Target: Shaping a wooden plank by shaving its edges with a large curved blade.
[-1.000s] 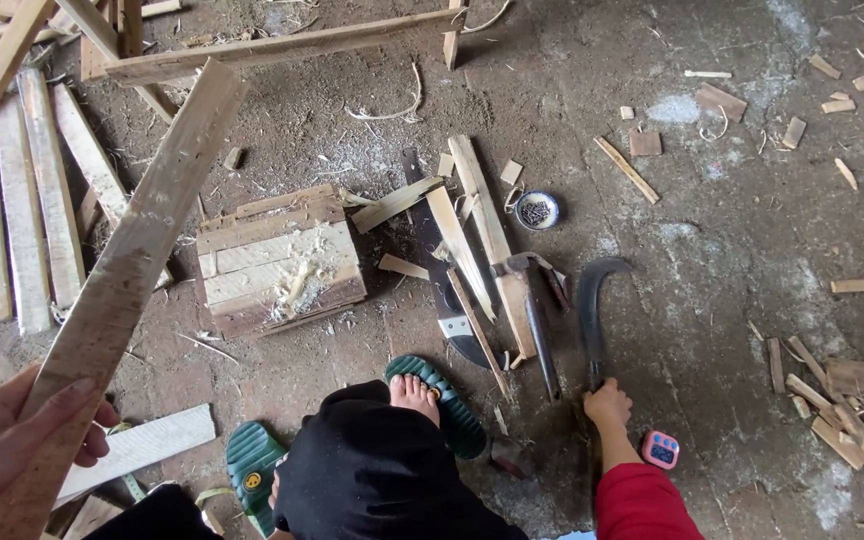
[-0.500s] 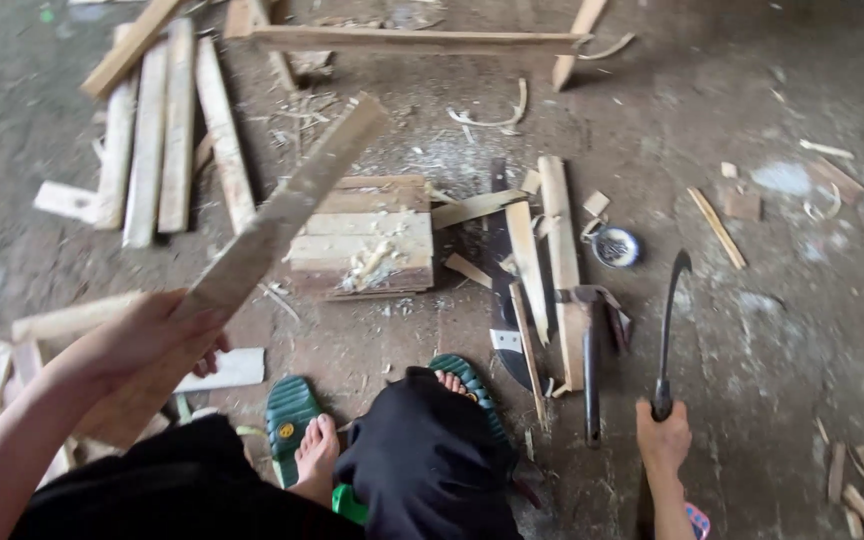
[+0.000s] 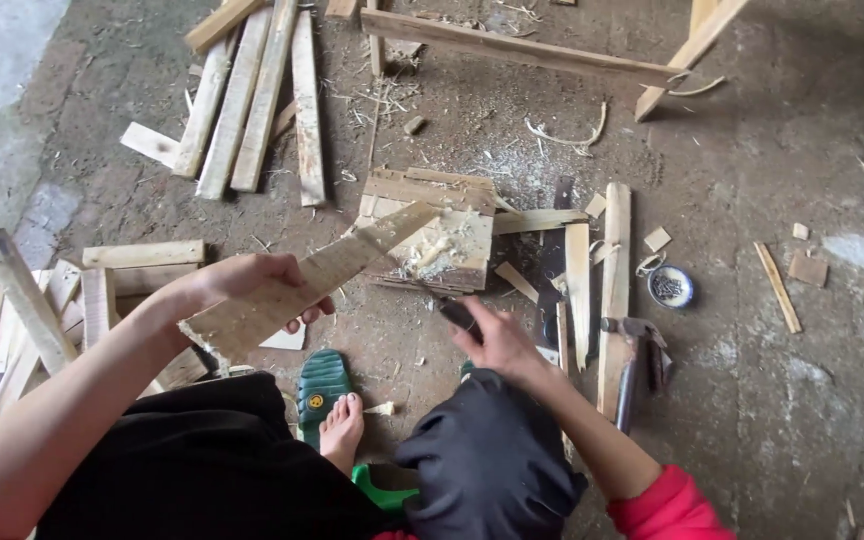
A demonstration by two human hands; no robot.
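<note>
Wood lies everywhere on the grey concrete floor. At the far left, a heap of short offcuts rests beside the person's left forearm. Further back, several long planks lie side by side, well apart from the hands.

Left hand is closed around a flat wooden slat, fingers wrapped over its upper edge and thumb under it. That slat runs up and to the right, tilted, and its far end rests on the wooden block, a low stack of boards strewn with pale shavings. Below it, a bare foot sits in a green sandal, toes pointing away from the block.

Right hand is just in front of the block, curled around a dark handle; the blade past it is too blurred to make out, so I cannot tell what tool it is. A red sleeve covers that arm near the elbow.

Right of this hand, narrow sticks lie upright in the view, with a hammer beside their lower ends. A small round tin of nails stands near them. At the top, a long wooden frame crosses the floor.
</note>
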